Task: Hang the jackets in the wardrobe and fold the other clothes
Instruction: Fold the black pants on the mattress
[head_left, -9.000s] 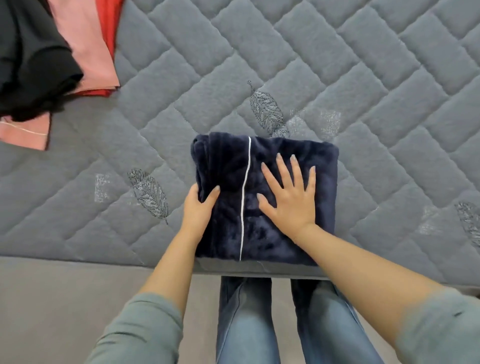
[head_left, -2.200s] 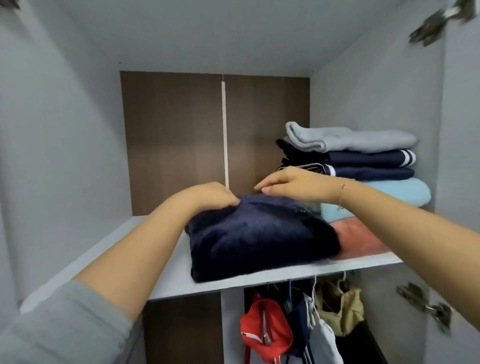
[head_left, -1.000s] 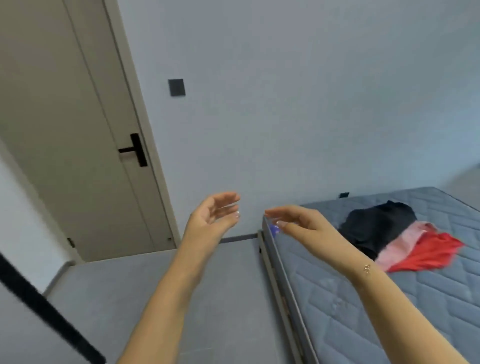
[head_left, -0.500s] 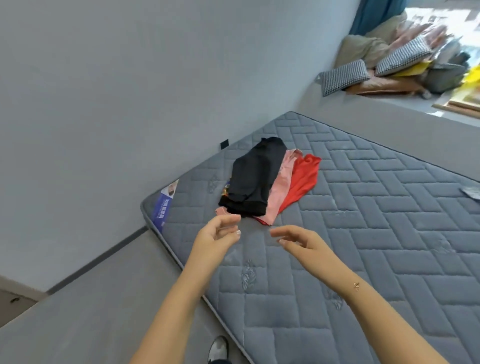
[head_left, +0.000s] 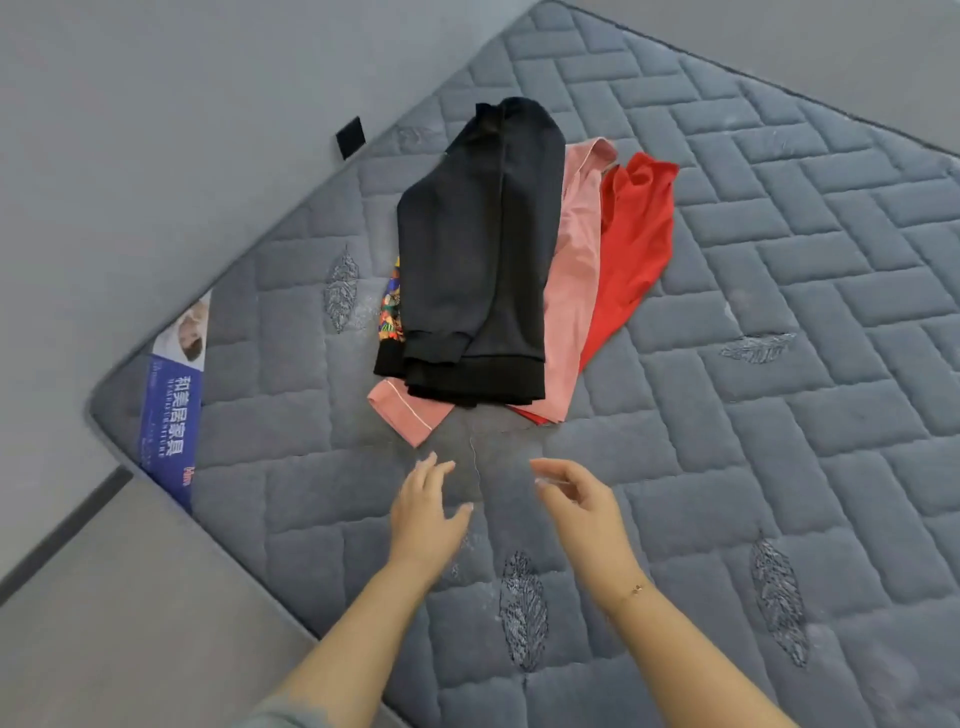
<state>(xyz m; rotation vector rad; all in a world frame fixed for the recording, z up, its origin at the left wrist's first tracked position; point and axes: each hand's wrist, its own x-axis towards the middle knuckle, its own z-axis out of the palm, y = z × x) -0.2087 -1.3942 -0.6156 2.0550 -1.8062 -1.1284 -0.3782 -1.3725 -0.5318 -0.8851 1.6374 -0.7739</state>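
You are reaching both arms out over the mattress (head_left: 727, 467) toward the small pile of clothes lying near its corner. Your left hand (head_left: 426, 512) is hovering with fingers loosely spread and holding nothing; your right hand (head_left: 582, 506) is likewise empty, its fingers relaxed and slightly curled. Neither one is touching fabric yet; both are hanging just short of the pile's near edge.

The black jacket (head_left: 478, 249) is lying on top, with its ribbed hem facing you. Under it a pink garment (head_left: 571, 270) is showing along the right side and poking out at the near left corner, a red garment (head_left: 636, 234) is spreading out further right, and a sliver of patterned cloth (head_left: 390, 306) is peeking from the left edge.

To do this step well, you are probably best off taking the top piece alone. Aim each hand at one side of the black hem, pinch only that layer, and lift it straight up so the pink piece underneath is not dragged along. If it is a jacket, find the shoulders before carrying it off, since it will need a hanger; its front is hidden from here, so check once it is lifted.
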